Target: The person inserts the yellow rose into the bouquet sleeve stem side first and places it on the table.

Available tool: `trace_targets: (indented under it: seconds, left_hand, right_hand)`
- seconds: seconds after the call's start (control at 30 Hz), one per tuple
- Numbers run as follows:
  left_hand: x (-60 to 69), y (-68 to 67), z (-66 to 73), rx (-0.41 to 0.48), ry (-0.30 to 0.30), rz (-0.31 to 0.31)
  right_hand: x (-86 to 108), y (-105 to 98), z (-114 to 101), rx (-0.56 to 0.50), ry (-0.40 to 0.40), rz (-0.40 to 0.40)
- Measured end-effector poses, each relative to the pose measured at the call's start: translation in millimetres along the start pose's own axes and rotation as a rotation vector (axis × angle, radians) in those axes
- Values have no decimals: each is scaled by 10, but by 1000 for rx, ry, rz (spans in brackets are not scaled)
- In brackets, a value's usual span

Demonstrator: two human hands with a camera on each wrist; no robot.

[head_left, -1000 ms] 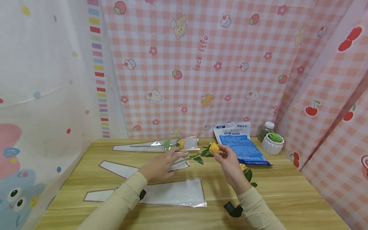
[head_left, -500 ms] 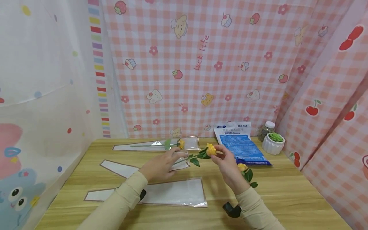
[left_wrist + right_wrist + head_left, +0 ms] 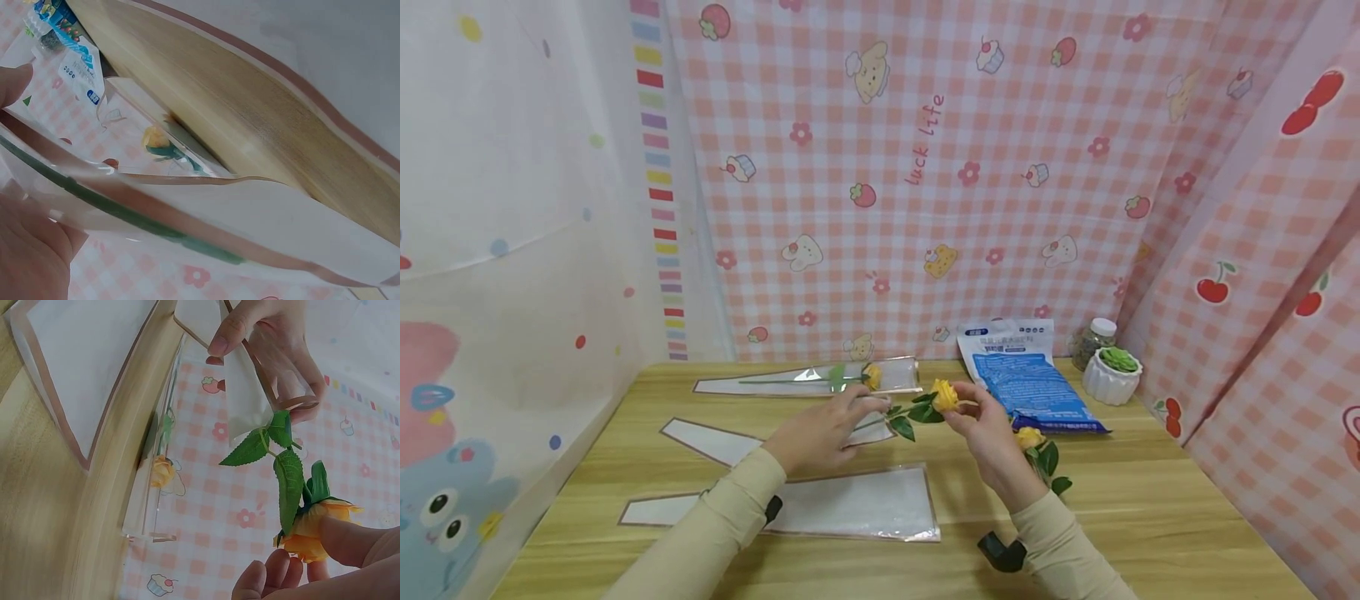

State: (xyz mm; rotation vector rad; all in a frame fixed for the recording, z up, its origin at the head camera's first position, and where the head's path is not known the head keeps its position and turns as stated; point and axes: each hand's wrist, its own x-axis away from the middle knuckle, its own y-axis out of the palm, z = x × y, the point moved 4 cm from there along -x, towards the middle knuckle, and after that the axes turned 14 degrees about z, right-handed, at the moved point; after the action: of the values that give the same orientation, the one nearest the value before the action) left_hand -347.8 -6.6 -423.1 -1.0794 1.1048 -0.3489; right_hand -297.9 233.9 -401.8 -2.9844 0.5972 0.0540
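Partly covered by the left hand [image 3: 820, 425], the wrapper [image 3: 240, 394] shows only in pieces, while the right hand [image 3: 988, 429] and its arm hide some of another rose [image 3: 1030, 437]. Nearer than the left hand, a second wrapper [image 3: 857, 500] ends short of the right arm, with table [image 3: 966, 492] between. The left hand pinches the wrapper near its mouth; the right thumb and fingers grip the rose [image 3: 945, 396] by its bloom, its stem inside the wrapper.

Red lettering [image 3: 924, 139] on the pink-and-white checked fabric backdrop [image 3: 902, 237] reads "luck life". Print on the blue-and-white plastic pouch [image 3: 1026, 382]: too small to read.
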Motion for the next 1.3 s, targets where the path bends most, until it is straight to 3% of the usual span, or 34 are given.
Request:
trace_targets:
  seconds: [0.6, 1.3]
  left_hand:
    - [-16, 4, 10, 3, -13, -12]
    - [-38, 2, 33, 0, 14, -1]
  right_hand:
    - [11, 44, 46, -37, -63, -2]
    - [24, 79, 82, -16, -54, 5]
